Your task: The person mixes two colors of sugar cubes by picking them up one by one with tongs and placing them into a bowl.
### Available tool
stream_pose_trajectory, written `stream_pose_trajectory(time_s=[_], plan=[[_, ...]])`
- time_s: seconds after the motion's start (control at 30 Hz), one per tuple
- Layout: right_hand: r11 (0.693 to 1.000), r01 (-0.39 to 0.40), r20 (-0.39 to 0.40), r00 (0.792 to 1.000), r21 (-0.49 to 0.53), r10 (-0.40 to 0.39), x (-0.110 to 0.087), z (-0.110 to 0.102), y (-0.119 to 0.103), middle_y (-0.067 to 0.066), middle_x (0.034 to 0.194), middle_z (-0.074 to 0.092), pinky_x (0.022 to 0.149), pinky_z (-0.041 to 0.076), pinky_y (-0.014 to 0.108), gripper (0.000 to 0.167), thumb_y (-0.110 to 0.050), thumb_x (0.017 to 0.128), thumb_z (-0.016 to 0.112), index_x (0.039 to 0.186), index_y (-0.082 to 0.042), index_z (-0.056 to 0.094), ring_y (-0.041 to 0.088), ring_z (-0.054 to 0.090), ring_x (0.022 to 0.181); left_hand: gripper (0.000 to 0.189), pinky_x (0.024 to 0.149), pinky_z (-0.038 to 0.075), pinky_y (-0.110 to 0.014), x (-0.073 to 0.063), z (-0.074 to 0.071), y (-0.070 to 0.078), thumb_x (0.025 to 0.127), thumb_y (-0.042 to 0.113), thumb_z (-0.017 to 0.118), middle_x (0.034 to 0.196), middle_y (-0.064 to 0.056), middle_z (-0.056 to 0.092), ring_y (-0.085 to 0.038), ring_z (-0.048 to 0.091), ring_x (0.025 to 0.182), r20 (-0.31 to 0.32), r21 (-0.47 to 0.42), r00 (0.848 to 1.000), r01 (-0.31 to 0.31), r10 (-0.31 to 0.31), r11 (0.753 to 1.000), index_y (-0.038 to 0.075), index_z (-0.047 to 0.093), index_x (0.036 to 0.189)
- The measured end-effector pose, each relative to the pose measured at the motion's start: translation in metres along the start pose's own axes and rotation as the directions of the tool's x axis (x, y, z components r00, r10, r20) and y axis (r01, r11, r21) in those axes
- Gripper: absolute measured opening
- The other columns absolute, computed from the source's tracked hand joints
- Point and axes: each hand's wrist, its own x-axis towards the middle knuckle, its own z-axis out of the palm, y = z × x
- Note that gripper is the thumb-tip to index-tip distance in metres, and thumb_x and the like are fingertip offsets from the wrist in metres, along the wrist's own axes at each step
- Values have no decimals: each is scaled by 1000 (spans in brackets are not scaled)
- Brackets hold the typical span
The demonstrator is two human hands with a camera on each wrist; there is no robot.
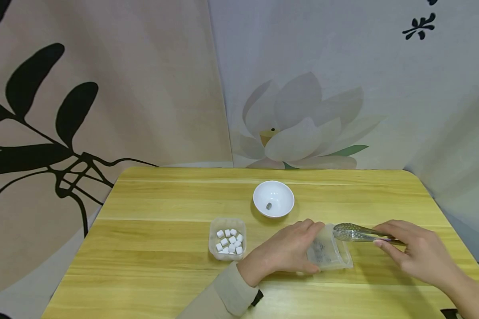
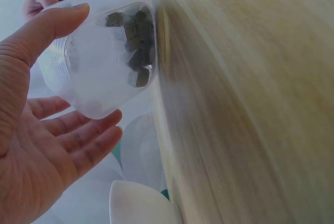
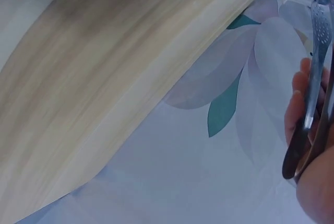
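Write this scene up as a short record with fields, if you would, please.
Left hand: holds a tipped, clear plastic container of dark cubes
Right hand: grips perforated, silver metal tongs, tips near that container's mouth
White round bowl: one small grey cube
Clear square plastic tub: white cubes
Surface: yellowish wooden table

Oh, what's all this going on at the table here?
A person is working with both hands. The left hand holds a clear plastic tub tipped on its side, with dark cubes inside. The right hand grips silver perforated metal tongs, their tips at the tub's mouth. Behind sits a round white bowl with one small grey cube in it. Another clear tub, to the left, holds white cubes.
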Motion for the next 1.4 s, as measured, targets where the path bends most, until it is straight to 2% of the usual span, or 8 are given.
stream_pose_trajectory(time_s=[0.1,0.33,0.63,0.87,0.97,1.17,1.4], plan=[[999,-37,-2,999,9,37,-1,-3,2,-4,95,74,56,45,15,24,-25,83,88,103,-17,78,1,63,72,100,97,45,-17,0,0,0,77,44,92,134,-1,57,-7,55,113,1,3,1000,2,-2,1000,10,41,155],[996,-88,-24,996,32,89,0,-7,7,-7,90,71,56,45,13,26,-12,80,89,102,-15,77,-6,57,74,99,98,45,-17,1,1,0,77,43,92,134,0,57,-7,55,113,3,0,1000,4,-4,1000,10,41,155],[995,-80,-69,994,57,84,13,-5,9,-3,91,73,59,46,13,26,-6,78,88,101,-12,78,-10,57,74,100,98,45,-17,1,0,-1,77,44,92,135,-1,57,-8,55,114,9,15,1000,6,-6,1000,10,40,156],[994,-80,-85,993,75,86,31,2,7,-3,93,73,64,48,11,30,2,74,87,100,-11,78,-11,57,78,99,100,45,-17,1,0,-1,77,43,91,135,-1,57,-7,55,115,7,8,1000,6,-6,1000,9,41,156],[994,-66,-90,993,88,74,42,8,6,-5,92,73,64,48,12,31,2,75,87,101,-11,78,-9,57,76,100,100,45,-17,1,0,-1,77,43,92,135,-1,57,-7,55,115,7,4,1000,3,-3,1000,9,41,156],[994,-62,-72,995,86,68,63,20,1,-3,94,74,63,47,15,23,-9,83,86,105,-12,79,1,61,72,99,99,45,-17,1,0,-1,77,44,92,134,-1,57,-7,55,114,11,0,1000,5,-5,1000,9,41,156],[994,-68,-21,997,80,70,86,36,-5,-1,97,75,60,50,23,25,-8,84,85,107,-10,78,2,61,71,99,96,45,-16,1,-1,0,77,46,92,132,0,58,-6,55,111,5,21,1000,-4,4,1000,10,42,154]])
